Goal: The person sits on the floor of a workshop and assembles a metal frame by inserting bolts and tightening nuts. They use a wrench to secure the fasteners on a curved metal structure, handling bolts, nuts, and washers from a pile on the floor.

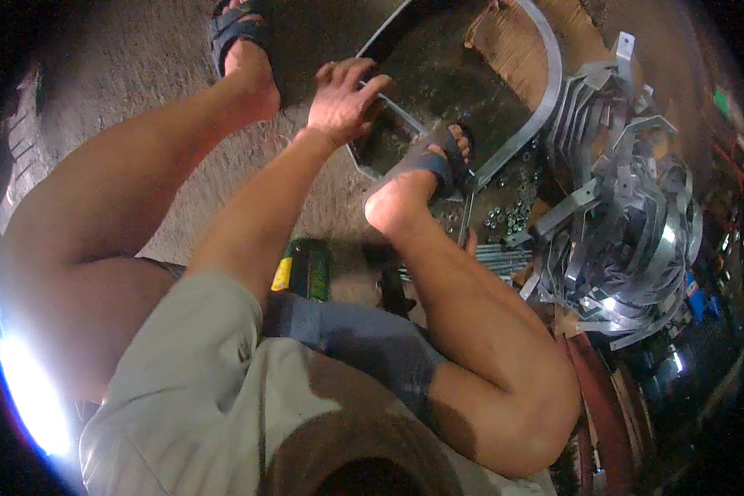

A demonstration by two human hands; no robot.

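A large hoop of bent flat metal strip [551, 70] lies on the floor in front of me, round my right sandalled foot [426, 165]. Across its near left part runs a straight, thin metal bar [405, 116], one end towards the foot. My left hand [345, 101] is closed at the other end of that bar, with its fingers curled over it. Of my right hand [471, 241] only a fingertip shows past my right shin, beside a slim upright metal rod [467, 213]. My leg hides the other fingers and whatever they grip.
Right of the hoop rises a heap of bent metal brackets [628, 207]. Loose nuts [511, 217] and a row of threaded rods [500, 260] lie between heap and leg. Flattened cardboard [512, 45] is under the hoop's far side. A black and yellow box [306, 269] sits between my legs.
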